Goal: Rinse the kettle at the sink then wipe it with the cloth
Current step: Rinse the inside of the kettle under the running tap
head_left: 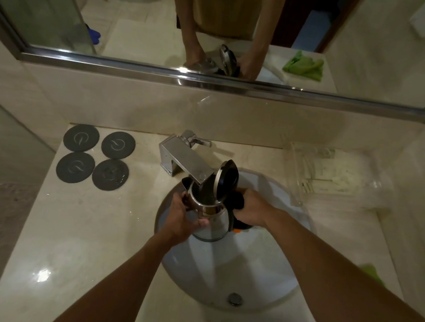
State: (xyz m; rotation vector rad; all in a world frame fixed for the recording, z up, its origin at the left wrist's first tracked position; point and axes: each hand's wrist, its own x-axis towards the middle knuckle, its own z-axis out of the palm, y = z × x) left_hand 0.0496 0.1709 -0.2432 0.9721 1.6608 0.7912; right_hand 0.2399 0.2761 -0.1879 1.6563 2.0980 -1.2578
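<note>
From the head camera we see a stainless steel electric kettle point(211, 223) held over the white sink basin point(222, 272), its open mouth right under the spout of the chrome faucet point(183, 161). The kettle's black lid point(228, 175) stands hinged up, leaning toward the right. Whether water is running we cannot tell.

Our left hand point(184, 218) wraps the kettle's steel body on its left side, thumb across the front — fingers curled round the wall. Our right hand point(252, 208) grips the black handle point(238, 201) on the kettle's right side, fingers closed about it. An orange switch point(237, 231) shows just under that hand.

The basin's drain point(235, 299) sits near its front edge. On the marble countertop point(77, 226), at the back left corner, lie four round grey coasters point(95, 157) in a square. At the back right corner stands a clear plastic tray point(313, 169). A green cloth point(371, 272) peeks out at the counter's right edge, partly hidden by our right forearm — the mirror point(244, 22) above the counter reflects it too, along with both hands.
</note>
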